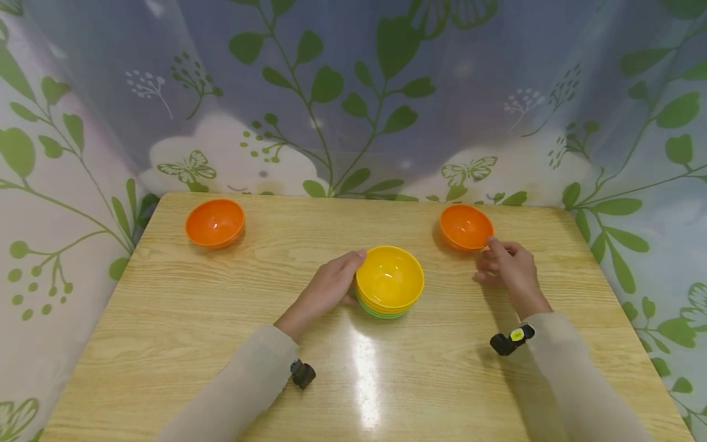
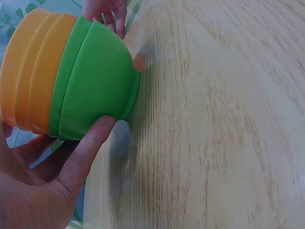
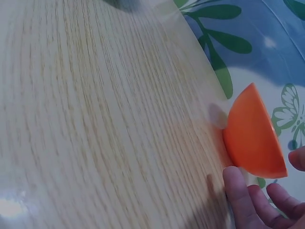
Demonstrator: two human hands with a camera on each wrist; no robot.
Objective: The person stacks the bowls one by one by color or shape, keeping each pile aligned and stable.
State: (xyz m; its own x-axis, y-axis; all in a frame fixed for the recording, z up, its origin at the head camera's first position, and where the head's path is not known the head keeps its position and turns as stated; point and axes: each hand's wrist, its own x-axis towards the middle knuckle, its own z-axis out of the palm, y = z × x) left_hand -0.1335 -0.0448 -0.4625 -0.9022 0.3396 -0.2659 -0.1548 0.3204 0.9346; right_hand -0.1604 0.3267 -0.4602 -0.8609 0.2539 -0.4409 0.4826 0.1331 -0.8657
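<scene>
Near the middle of the table, my left hand (image 1: 330, 283) grips a stack of nested bowls (image 1: 390, 279) from its left side, the thumb up at the rim. Yellow bowls (image 2: 35, 71) make up the top of this stack, and green bowls (image 2: 95, 81) sit beneath, with a fingertip against the lower green side. On the right, my right hand (image 1: 510, 270) is at the near right edge of an orange bowl (image 1: 466, 228), which stands upright. In the right wrist view its spread fingers (image 3: 236, 183) are close to that bowl's side, with the thumb apart from the rim.
Another orange bowl (image 1: 215, 223) stands upright near the table's back left corner. The wooden table (image 1: 265, 368) ends at the back against a leaf-printed curtain (image 1: 353, 123), which also runs along both sides.
</scene>
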